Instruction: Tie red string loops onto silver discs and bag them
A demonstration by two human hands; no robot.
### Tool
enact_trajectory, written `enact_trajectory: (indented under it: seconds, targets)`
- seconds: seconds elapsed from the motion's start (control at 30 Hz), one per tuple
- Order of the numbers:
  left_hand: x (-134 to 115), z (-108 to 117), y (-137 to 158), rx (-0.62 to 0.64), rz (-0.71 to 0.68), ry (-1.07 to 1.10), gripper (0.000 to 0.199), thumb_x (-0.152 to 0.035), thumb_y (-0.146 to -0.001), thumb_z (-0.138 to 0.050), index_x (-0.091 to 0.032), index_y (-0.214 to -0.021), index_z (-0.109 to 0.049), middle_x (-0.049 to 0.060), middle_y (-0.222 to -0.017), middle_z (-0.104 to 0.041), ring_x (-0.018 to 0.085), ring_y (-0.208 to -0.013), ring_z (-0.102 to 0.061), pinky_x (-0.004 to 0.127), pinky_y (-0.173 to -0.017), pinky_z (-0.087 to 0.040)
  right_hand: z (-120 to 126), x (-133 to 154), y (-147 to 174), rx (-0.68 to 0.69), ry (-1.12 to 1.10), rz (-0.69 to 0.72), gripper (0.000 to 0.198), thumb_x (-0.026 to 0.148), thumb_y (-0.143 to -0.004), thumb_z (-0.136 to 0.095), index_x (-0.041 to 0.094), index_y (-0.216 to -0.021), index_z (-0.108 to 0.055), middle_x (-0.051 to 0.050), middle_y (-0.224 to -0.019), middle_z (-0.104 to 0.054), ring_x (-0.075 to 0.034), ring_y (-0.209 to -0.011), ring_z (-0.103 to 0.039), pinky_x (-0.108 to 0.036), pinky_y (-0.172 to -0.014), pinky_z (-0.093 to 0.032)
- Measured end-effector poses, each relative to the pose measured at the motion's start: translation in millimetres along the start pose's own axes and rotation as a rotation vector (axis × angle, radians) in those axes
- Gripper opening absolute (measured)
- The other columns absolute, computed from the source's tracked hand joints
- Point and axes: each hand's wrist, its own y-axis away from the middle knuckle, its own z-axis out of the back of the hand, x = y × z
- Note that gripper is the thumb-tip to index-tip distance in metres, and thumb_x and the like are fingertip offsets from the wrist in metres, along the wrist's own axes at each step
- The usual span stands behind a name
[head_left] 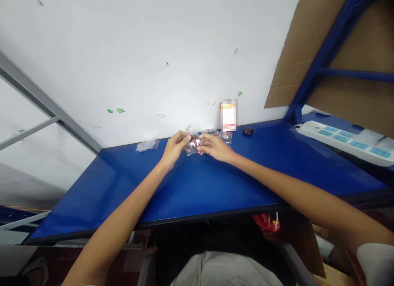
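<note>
Between my two hands is a round, shiny silver metal piece [195, 144] with a red mark, in a clear plastic bag. My left hand [176, 146] pinches the bag's left side with thumb and fingers. On the other side, my right hand [214, 147] grips the right edge, its fingertips against the metal. Just behind my right hand lie more clear bags, partly hidden by it; one bagged silver piece [227, 136] shows in front of the blurred-out upright phone [229, 115]. Flat clear plastic bags [147, 144] lie to the left of my left hand.
The blue table [197, 191] ends against a white wall. A small black object [248, 131] sits near its back edge. At the right is a white power strip [347, 141] beside a blue metal frame [320, 60]. A red bag [266, 222] hangs below the front edge.
</note>
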Motion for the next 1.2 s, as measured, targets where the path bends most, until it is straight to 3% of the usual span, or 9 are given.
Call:
enact_trajectory:
  seconds: [0.17, 0.43, 0.57, 0.73, 0.9, 0.97, 1.07, 1.2]
  targets:
    - [-6, 4, -1, 0.005, 0.019, 0.141, 0.035, -0.046, -0.09, -0.082, -0.019, -0.084, -0.061, 0.003, -0.093, -0.067, 0.018, -0.087, -0.065, 0.029, -0.074, -0.057, 2, 9, 2, -0.054, 0.064, 0.066, 0.044, 0.039, -0.087, -0.086, 0.024, -0.124, -0.069, -0.001, -0.092, -0.072, -0.02, -0.082, -0.077, -0.038, -0.08, -0.066]
    - [-6, 3, 1, -0.009, 0.02, 0.086, 0.036, -0.046, -0.086, -0.085, -0.019, -0.081, -0.062, 0.003, -0.089, -0.07, 0.019, -0.081, -0.065, 0.03, -0.07, -0.056, 1, 16, 6, -0.073, 0.063, 0.129, 0.058, 0.035, -0.083, -0.09, 0.03, -0.138, -0.069, 0.003, -0.088, -0.065, -0.019, -0.081, -0.075, -0.039, -0.083, -0.067]
    - [-7, 5, 0, -0.013, -0.088, 0.007, 0.034, -0.051, -0.092, -0.08, -0.02, -0.085, -0.07, 0.003, -0.085, -0.071, 0.018, -0.075, -0.064, 0.031, -0.07, -0.055, 5, 16, 4, -0.109, 0.079, 0.098, 0.058, 0.041, -0.08, -0.094, 0.027, -0.131, -0.072, 0.001, -0.089, -0.071, -0.02, -0.082, -0.076, -0.039, -0.083, -0.067]
    - [-20, 9, 1, -0.102, -0.269, -0.246, 0.034, -0.052, -0.102, -0.068, -0.021, -0.102, -0.083, 0.005, -0.095, -0.077, 0.018, -0.076, -0.064, 0.034, -0.077, -0.054, 10, 10, 0, -0.074, 0.091, 0.071, 0.055, 0.044, -0.076, -0.097, 0.023, -0.123, -0.075, -0.005, -0.103, -0.078, -0.022, -0.096, -0.077, -0.045, -0.1, -0.064]
    - [-30, 10, 5, -0.07, -0.415, -0.425, 0.028, -0.046, -0.103, -0.069, -0.024, -0.109, -0.086, 0.008, -0.114, -0.078, 0.025, -0.105, -0.071, 0.037, -0.091, -0.055, 4, 9, 0, -0.06, 0.083, 0.074, 0.058, 0.046, -0.079, -0.094, 0.025, -0.129, -0.073, -0.007, -0.113, -0.08, -0.022, -0.1, -0.077, -0.048, -0.103, -0.064]
    - [-29, 9, 6, -0.012, -0.393, -0.429, 0.026, -0.043, -0.103, -0.069, -0.025, -0.11, -0.086, 0.009, -0.114, -0.079, 0.025, -0.107, -0.072, 0.038, -0.095, -0.055, 1, 10, 1, -0.061, 0.084, 0.09, 0.053, 0.047, -0.082, -0.091, 0.025, -0.127, -0.074, -0.007, -0.114, -0.08, -0.023, -0.103, -0.077, -0.047, -0.102, -0.064]
    - [-24, 5, 5, 0.051, -0.269, -0.322, 0.028, -0.04, -0.101, -0.071, -0.023, -0.121, -0.082, 0.009, -0.112, -0.08, 0.025, -0.105, -0.074, 0.039, -0.096, -0.056, -1, 12, 1, -0.089, 0.092, 0.083, 0.036, 0.052, -0.086, -0.087, 0.023, -0.106, -0.079, -0.006, -0.103, -0.081, -0.025, -0.098, -0.078, -0.046, -0.096, -0.065]
    - [-17, 1, 3, 0.03, -0.185, -0.117, 0.047, -0.04, -0.093, -0.082, -0.02, -0.134, -0.071, 0.011, -0.117, -0.08, 0.025, -0.104, -0.076, 0.04, -0.095, -0.06, 1, 15, 0, -0.192, 0.092, 0.049, 0.037, 0.057, -0.086, -0.085, 0.021, -0.092, -0.08, -0.005, -0.086, -0.079, -0.023, -0.08, -0.076, -0.04, -0.078, -0.067]
